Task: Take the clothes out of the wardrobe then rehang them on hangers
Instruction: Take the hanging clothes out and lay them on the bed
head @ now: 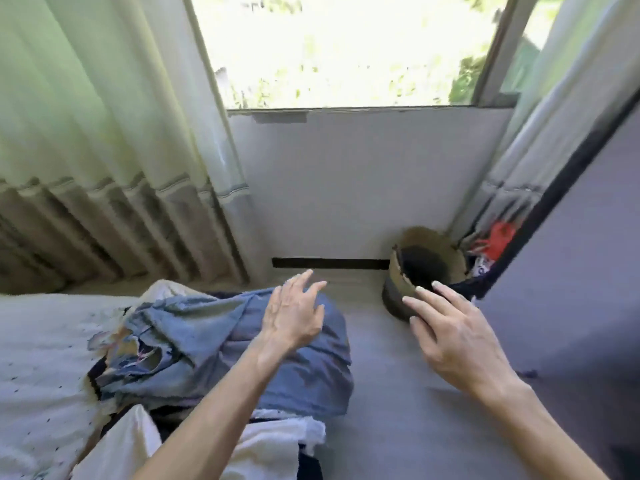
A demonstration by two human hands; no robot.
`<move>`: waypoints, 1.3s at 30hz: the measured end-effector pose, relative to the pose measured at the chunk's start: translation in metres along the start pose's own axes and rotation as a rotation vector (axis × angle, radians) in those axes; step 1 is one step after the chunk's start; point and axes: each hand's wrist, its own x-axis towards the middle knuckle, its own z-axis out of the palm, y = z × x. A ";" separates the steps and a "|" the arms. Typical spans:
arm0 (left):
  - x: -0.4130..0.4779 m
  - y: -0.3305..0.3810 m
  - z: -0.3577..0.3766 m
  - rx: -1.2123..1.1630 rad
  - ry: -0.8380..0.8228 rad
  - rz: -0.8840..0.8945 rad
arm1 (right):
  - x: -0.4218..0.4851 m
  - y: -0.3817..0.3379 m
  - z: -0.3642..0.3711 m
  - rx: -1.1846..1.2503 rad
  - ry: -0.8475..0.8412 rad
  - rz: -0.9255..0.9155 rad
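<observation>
Left hand: the left hand (294, 317) is open, fingers straight and spread, holding nothing. It lies over the top of the blue garment (207, 344), though motion blur hides whether the palm touches the cloth or hovers just above it.
Right hand: the right hand (450, 337) is also open and empty, fingers splayed. It is raised above the floor (398, 393) and in this view falls in front of the basket (401, 282).
Clothes: the blue garment is crumpled on top of a heap. A white garment (273, 441) lies below it at the near edge, with darker pieces tucked between them.
Support: the heap sits at the edge of the bed (38, 341), which has a pale dotted cover.
Surroundings: the woven basket stands in the corner beside a grey panel (571, 271) with a dark border, possibly the wardrobe's side. Something red (498, 237) shows behind the panel. A curtain (86, 150) hangs at the left and a window (346, 46) is straight ahead.
Hangers: none in view.
Step in hand: the clothes look to be out of the wardrobe already, so this is probably the start of rehanging, with both hands reaching to pick a piece.
Next move: close the left hand on the blue garment and lift it free of the heap. Then find its collar or shoulders and fetch a hanger from somewhere out of view.
</observation>
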 end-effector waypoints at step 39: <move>0.113 0.783 0.104 -0.318 -0.563 1.412 | -0.245 0.356 -0.331 -0.928 0.732 1.283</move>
